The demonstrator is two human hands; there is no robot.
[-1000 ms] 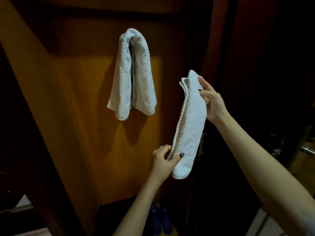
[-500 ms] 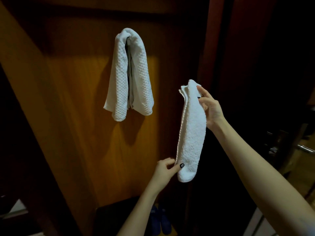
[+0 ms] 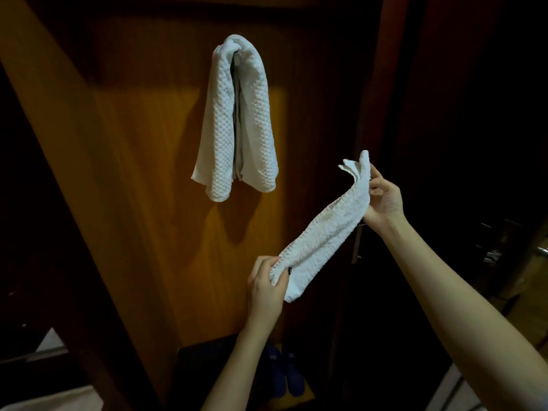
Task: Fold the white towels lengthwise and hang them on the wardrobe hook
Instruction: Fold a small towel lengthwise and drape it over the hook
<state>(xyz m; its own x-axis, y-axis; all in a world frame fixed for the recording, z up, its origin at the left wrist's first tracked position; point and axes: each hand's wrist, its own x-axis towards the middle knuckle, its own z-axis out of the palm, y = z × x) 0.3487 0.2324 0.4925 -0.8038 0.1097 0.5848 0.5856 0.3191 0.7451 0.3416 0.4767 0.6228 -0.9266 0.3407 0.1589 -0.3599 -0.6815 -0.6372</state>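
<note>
I hold 1 folded white towel (image 3: 323,232) between my 2 hands, stretched on a slant from lower left to upper right. My left hand (image 3: 265,287) grips its lower end, fingers curled round the cloth and the thumb laid across the front, with a short tail of towel hanging below my grip. My right hand (image 3: 384,197) pinches the upper end, fingertips and thumb closed on the edge while the rest of the hand stays loose behind it. The layered corners of the fold stick up above my right fingers. The long folded edge faces up and to the left.

Up and to the left of it, well apart, another white towel (image 3: 237,120) already hangs on the wooden wardrobe panel (image 3: 142,179), draped in 2 halves that fall side by side. The hook itself is hidden under its top fold. Light falls across the panel and throws the hanging towel's shadow below it. Low down, between my forearms, a pair of blue shoes (image 3: 284,372) sits on the wardrobe floor.
</note>
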